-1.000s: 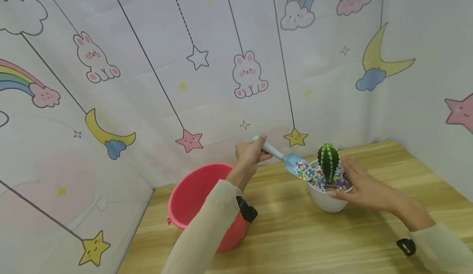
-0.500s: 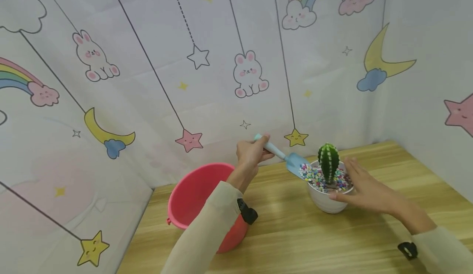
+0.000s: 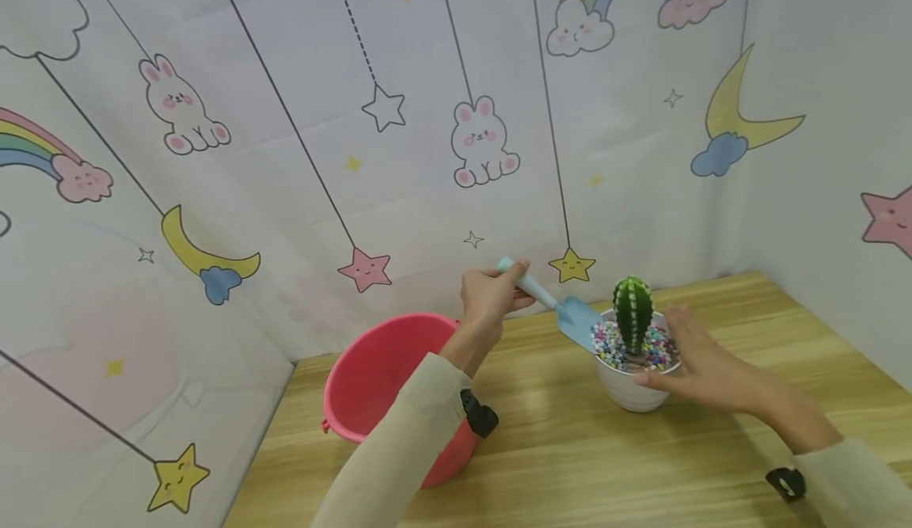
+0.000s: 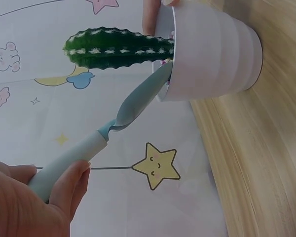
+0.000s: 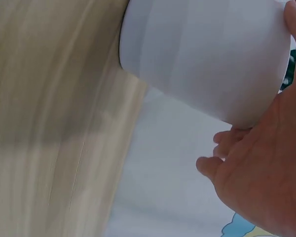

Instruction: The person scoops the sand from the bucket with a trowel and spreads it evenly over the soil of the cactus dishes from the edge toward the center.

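Observation:
My left hand (image 3: 488, 298) grips the pale blue handle of a small trowel (image 3: 579, 322), between the thumb and fingers. The trowel tilts down to the right, its blade tip at the near-left rim of a white ribbed flower pot (image 3: 634, 389). In the left wrist view the trowel blade (image 4: 143, 98) reaches just inside the rim. A green cactus (image 3: 632, 314) stands upright in the pot, ringed by multicoloured pebbles (image 3: 613, 346). My right hand (image 3: 712, 370) holds the pot from the right, thumb at the front rim and fingers round the far side.
A red bucket (image 3: 385, 354) stands on the wooden table (image 3: 556, 465) at the left, under my left forearm. A white cloth backdrop (image 3: 299, 156) with printed rabbits, stars and moons rises behind the table and at both sides.
Pebbles have slid off the trowel blade into the pot, leaving the visible blade bare. My left hand has moved slightly right with the trowel. The right hand stays at the pot.

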Demonstrator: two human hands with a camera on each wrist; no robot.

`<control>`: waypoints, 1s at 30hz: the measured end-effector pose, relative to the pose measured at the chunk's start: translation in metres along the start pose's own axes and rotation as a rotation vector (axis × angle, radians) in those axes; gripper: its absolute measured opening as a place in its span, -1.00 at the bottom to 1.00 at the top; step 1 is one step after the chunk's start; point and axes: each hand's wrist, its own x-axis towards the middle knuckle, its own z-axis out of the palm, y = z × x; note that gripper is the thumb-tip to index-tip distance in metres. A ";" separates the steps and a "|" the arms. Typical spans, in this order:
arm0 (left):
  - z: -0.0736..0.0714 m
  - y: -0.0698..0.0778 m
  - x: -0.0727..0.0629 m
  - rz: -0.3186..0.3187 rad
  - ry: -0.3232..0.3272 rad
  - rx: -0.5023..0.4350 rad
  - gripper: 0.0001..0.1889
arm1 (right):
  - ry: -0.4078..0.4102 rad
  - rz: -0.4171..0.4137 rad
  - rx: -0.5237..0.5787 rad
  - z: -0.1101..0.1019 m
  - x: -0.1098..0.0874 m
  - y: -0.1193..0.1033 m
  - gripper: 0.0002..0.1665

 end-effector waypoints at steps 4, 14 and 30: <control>0.002 0.001 -0.001 0.010 -0.013 0.007 -0.62 | -0.019 0.016 -0.047 0.001 -0.001 -0.001 0.49; 0.005 -0.002 -0.005 0.022 -0.032 0.023 -0.66 | -0.030 0.010 -0.025 0.001 -0.001 -0.001 0.49; 0.008 0.001 -0.015 0.113 -0.052 0.046 -0.63 | -0.022 0.009 -0.050 0.002 -0.002 -0.005 0.46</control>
